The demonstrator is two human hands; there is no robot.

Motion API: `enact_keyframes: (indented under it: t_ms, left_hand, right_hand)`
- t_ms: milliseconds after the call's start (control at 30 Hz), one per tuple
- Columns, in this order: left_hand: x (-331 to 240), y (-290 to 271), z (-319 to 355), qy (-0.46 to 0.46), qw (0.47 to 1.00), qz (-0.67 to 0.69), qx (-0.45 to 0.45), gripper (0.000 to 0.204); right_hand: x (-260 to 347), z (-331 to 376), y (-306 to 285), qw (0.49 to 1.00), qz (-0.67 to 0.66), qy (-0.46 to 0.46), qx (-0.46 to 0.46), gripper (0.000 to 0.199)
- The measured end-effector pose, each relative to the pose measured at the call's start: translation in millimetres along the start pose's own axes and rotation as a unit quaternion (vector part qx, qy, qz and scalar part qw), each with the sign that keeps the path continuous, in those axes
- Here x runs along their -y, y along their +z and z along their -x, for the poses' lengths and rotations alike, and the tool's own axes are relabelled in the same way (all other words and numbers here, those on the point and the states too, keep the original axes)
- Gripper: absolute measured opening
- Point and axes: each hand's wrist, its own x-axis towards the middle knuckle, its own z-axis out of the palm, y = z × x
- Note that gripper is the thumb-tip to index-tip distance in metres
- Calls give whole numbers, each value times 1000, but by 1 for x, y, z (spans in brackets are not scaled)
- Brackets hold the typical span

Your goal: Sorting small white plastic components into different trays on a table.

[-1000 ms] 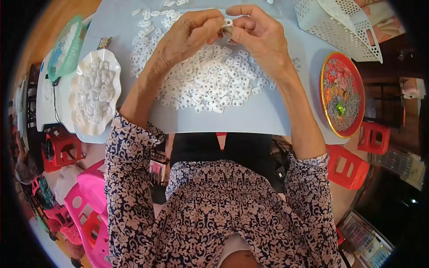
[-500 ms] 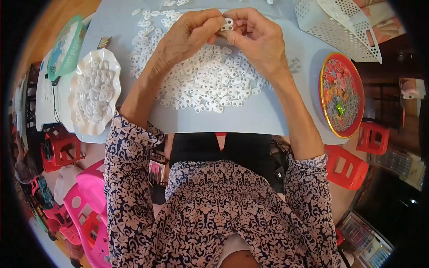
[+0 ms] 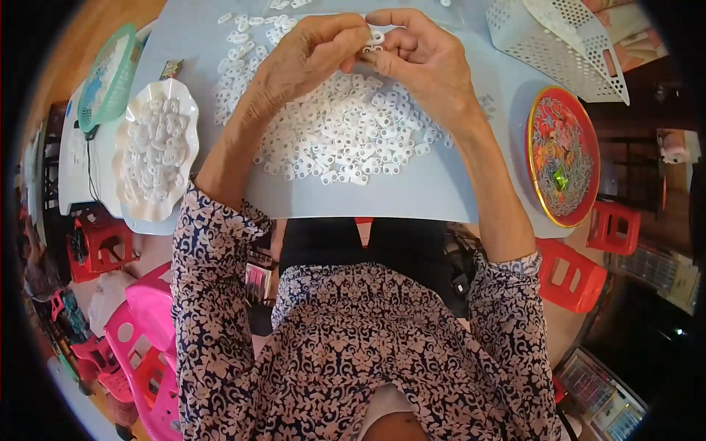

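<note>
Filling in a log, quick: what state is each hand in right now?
Left hand: closed, pinching a small white piece.
Right hand: partly open, index finger extended, thumb by that piece; whether it grips cannot be told.

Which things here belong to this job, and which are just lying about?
Likely part of the work:
- left hand and right hand, at a small white piece
- pile of white pieces
- wavy-edged dish of white pieces, perhaps
- red dish, perhaps

Apparently just nearby:
- pink chair
- red stool
- small colourful wrapper
</note>
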Motion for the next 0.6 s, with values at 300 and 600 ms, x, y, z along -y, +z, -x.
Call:
enact_keyframes:
  t_ms: [300, 600]
  left_hand:
    - [1, -1, 0, -14, 1000, 15, 22, 31]
    - [-2, -2, 0, -20, 999, -15, 32, 29]
  right_hand:
    - [1, -1, -3, 1000, 22, -4, 1, 31]
    - [10, 1, -8, 994, 103, 31, 11, 38]
